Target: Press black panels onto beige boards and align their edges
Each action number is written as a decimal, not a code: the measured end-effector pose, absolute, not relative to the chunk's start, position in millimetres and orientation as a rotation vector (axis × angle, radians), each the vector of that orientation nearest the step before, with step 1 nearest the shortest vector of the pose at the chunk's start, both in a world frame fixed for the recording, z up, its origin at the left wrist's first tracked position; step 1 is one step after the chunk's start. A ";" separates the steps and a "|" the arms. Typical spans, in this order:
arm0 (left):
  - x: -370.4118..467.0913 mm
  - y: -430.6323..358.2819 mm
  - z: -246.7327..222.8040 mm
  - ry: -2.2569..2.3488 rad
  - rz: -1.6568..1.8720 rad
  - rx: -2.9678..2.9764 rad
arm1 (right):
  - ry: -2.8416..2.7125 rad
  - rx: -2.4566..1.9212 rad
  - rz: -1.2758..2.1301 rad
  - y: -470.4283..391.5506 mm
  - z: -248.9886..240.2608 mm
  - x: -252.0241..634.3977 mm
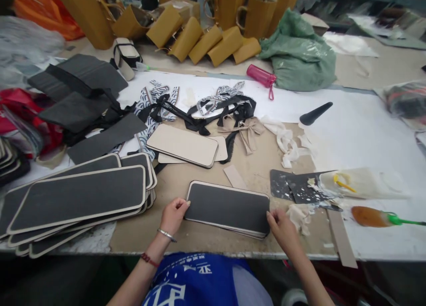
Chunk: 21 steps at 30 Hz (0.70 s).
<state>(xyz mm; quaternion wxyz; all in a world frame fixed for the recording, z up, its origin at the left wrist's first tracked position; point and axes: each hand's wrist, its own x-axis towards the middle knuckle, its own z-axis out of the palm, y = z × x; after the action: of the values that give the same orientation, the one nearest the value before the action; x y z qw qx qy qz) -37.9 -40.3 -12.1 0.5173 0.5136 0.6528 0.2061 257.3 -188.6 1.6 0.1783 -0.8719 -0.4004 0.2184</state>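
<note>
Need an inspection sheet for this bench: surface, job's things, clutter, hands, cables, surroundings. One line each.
Surface: brown sheet at the front, white covering to the right.
Job's things: short stack of dark panels between the hands; larger panel stack at left; beige panels behind.
Clutter: black scraps, white-spattered dark piece, amber bottle on its side, pink pouch.
Hands: left hand and right hand at opposite ends of the short stack; grip unclear.
Cables: nothing seen.
Surroundings: tan bags, green plastic bag and orange bag toward the back.
</note>
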 end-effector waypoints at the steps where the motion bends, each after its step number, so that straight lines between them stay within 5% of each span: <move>1: -37.7 -40.3 -13.2 1.572 0.501 1.242 | -1.143 -2.467 0.624 -188.7 1.2 257.6; 21: -39.8 -40.3 -15.4 1.613 0.395 1.400 | -1.084 -2.586 0.597 -182.1 1.8 252.5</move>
<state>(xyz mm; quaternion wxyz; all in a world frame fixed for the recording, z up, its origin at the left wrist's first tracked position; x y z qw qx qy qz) -39.8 -40.3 -15.4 0.4659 0.5703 0.6571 0.1610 252.5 -182.1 1.8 0.1367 -0.8936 -0.3746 0.2061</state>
